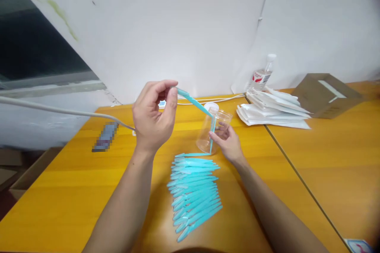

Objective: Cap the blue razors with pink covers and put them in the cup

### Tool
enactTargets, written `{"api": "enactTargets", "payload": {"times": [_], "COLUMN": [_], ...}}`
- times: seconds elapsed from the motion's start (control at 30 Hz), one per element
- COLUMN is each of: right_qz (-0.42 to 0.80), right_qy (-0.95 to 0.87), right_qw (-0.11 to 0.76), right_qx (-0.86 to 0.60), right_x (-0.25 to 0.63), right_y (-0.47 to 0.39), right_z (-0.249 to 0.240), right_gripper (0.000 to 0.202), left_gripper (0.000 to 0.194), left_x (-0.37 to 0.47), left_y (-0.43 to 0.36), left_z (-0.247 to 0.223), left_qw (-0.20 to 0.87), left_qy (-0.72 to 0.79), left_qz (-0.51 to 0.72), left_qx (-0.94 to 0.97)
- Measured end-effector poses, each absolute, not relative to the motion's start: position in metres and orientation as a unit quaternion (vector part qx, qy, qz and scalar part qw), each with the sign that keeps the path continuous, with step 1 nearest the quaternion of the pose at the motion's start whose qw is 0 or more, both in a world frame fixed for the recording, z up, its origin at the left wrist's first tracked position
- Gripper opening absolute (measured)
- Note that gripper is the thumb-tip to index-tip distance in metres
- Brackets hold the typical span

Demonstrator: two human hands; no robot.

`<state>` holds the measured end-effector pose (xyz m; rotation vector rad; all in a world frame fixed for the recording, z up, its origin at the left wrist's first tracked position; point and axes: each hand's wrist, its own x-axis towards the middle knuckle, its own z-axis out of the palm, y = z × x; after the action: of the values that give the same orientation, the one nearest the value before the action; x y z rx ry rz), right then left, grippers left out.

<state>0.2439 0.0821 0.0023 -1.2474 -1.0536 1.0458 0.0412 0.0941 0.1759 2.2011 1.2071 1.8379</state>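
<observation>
My left hand [156,112] is raised, thumb and fingers pinching one end of a turquoise eyebrow razor [197,104]. Its thin far end slants down to the rim of a clear plastic jar [203,136]. My right hand [227,140] is closed on the jar's right side, thumb in front. Another turquoise razor [212,126] stands nearly upright by that thumb; whether it is inside the jar or in front of it, I cannot tell. Below the jar, several more razors [196,193] lie side by side in a fanned row on the table.
White flat packets [271,108] are stacked at the right, before a labelled bottle [263,75] and a cardboard box [323,95]. A blurred-out dark object [105,136] lies at the left. A white cable [74,112] crosses there. Behind the jar sits a round white item [211,106].
</observation>
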Motion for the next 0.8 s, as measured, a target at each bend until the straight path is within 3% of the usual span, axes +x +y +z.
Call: {"api": "enactTargets", "payload": {"times": [0.1,0.33,0.6,0.8], "right_qz": [0.453,0.289,0.246,0.238], "right_qy": [-0.434,-0.549,-0.583,-0.589], "right_qw": [0.566,0.509,0.511,0.508], "right_qx": [-0.535,-0.597,-0.582,-0.581], "right_x": [0.245,0.237,0.230,0.230], "right_y": [0.085,0.076,0.075,0.075], "right_z": [0.006,-0.001,-0.015,-0.019], "right_gripper": [0.073,0.074,0.082,0.084], "left_gripper": [0.020,0.020,0.020,0.025], "left_x": [0.042,0.043,0.055,0.013], "left_y": [0.102,0.113,0.134,0.111], "left_z": [0.178,0.171,0.138,0.116], "left_qw": [0.027,0.017,0.057,0.137], "left_qy": [0.380,0.382,0.397,0.473], "left_qz": [0.599,0.555,0.247,0.295], "left_qx": [0.704,0.739,0.882,0.819]}}
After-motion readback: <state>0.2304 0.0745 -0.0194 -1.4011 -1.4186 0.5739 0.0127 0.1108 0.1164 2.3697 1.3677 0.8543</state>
